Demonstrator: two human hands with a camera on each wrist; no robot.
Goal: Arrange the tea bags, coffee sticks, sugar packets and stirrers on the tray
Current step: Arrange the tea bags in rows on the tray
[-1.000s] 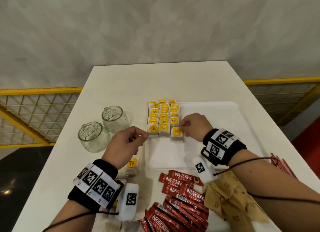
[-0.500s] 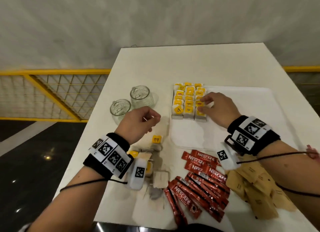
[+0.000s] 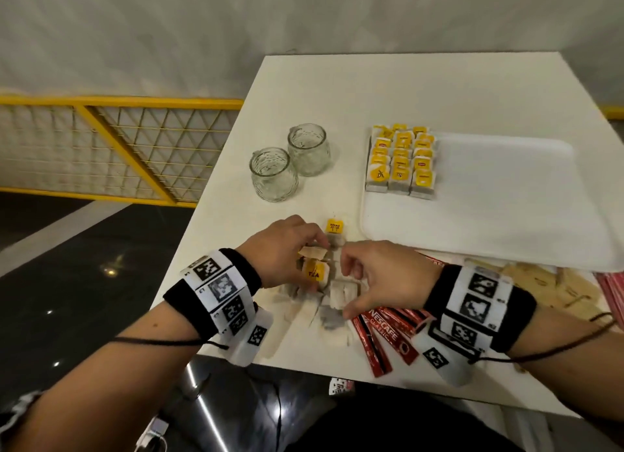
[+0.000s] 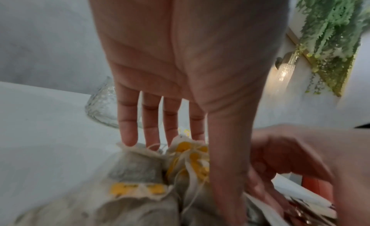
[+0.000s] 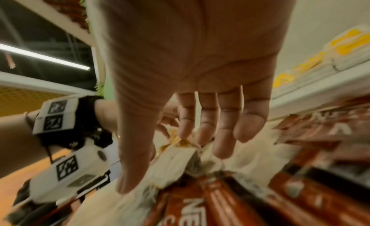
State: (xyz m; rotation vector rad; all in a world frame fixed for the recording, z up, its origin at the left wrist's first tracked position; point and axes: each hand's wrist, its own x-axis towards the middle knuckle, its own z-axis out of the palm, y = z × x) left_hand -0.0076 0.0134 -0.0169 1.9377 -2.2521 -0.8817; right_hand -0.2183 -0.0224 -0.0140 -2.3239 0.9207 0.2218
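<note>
Both hands met over a loose heap of tea bags [image 3: 332,294] at the near left part of the white surface [image 3: 324,90]. The left hand [image 3: 283,252] reached into the heap from the left; in the left wrist view its fingers [image 4: 128,126] were stretched almost straight, their tips touching the bags' paper tops, while the head view showed a yellow-tagged tea bag [image 3: 315,273] against its thumb side, so whether it truly gripped that bag cannot be told. The right hand [image 3: 381,279] came in from the right, its fingers [image 5: 224,121] loosely extended with the tips down among the bags and the thumb lowered beside them; no firm grip showed, and its hold cannot be told either. One single tea bag with a yellow tag [image 3: 334,227] lay just beyond the heap. The white tray [image 3: 506,222] sat at the right of the surface, with three neat rows of tea bags [image 3: 401,159] packed into its far left corner. Red coffee sticks [image 3: 385,336] lay fanned at the near edge under the right wrist, and brown sugar packets [image 3: 547,282] lay to their right, just near of the tray. Two glass jars [image 3: 290,166] stood side by side left of the tray.
</note>
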